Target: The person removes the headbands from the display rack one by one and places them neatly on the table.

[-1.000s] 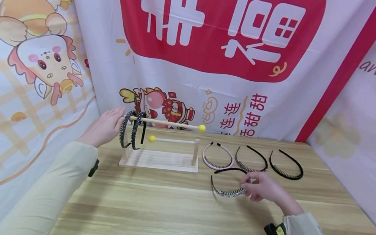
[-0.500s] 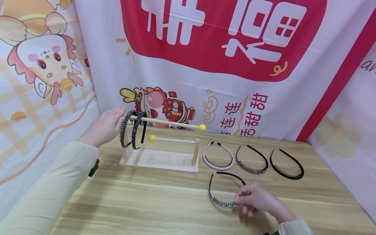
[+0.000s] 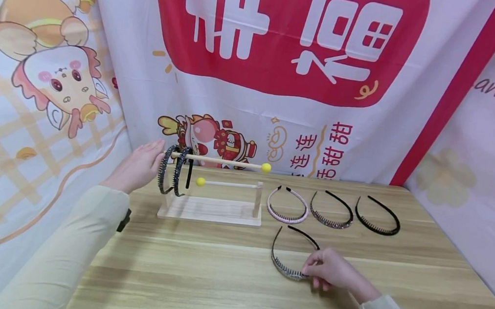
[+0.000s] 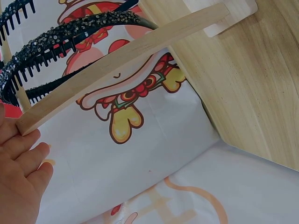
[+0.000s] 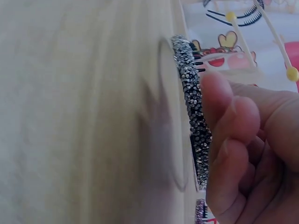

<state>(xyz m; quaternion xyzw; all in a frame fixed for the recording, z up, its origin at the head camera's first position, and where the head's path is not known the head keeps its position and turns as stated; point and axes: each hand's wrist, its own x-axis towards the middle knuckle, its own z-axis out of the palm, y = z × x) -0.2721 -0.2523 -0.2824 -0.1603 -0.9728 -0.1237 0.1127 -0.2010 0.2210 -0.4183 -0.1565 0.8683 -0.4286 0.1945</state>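
My right hand pinches a silver, glittery toothed headband at one side, low over the table. In the right wrist view, thumb and fingers meet at the rhinestone-covered band. My left hand rests with extended fingers against the left end of a wooden rack. Its fingertips touch the top of the upright post in the left wrist view. Two dark glittery headbands hang at the left of the rack's upper rod, which ends in a yellow ball.
Right of the rack lie a pink headband, a reddish glittery headband and a black headband in a row. The rack's lower rod points left with a yellow ball. Printed cloth borders the table behind.
My right hand has carried the silver headband toward me and slightly left, away from the row of headbands. The left hand has stayed at the rack.
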